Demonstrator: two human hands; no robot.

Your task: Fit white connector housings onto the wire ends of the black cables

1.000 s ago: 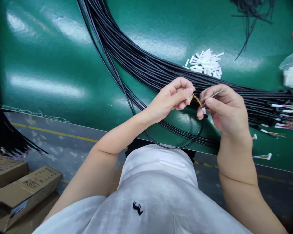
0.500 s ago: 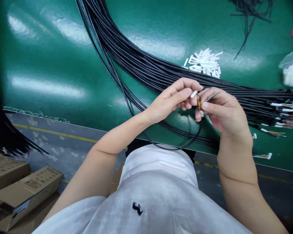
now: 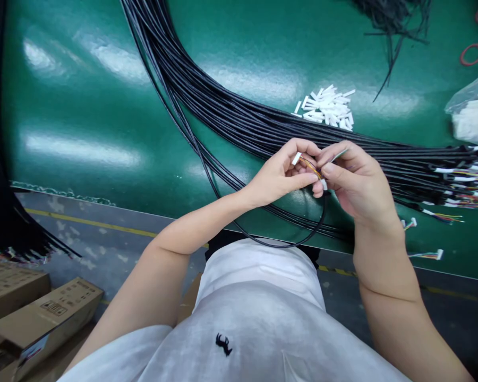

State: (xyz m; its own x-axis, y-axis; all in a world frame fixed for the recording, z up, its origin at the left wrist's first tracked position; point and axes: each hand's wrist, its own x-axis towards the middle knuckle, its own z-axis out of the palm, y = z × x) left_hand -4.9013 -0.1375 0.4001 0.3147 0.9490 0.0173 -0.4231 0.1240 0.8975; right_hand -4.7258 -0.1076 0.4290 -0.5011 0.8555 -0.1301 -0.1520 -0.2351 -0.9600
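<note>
My left hand (image 3: 282, 172) and my right hand (image 3: 354, 180) meet over the green table (image 3: 103, 106), fingers pinched together. Between them run thin coloured wires (image 3: 311, 168) that come out of a black cable (image 3: 302, 241), which loops down toward my body. My left fingers pinch a small white connector (image 3: 297, 158) at the wires' end. My right thumb and fingers grip the cable where the wires leave it.
A thick bundle of black cables (image 3: 207, 101) sweeps across the table to coloured wire ends (image 3: 462, 183) at the right. A pile of white connectors (image 3: 326, 109), a plastic bag (image 3: 474, 114), a red ring (image 3: 472, 54). Cardboard boxes (image 3: 35, 318) stand on the floor at left.
The two hands have drawn closer together. The white connector has turned up between my left fingertips, and the wires between the hands have shortened.
</note>
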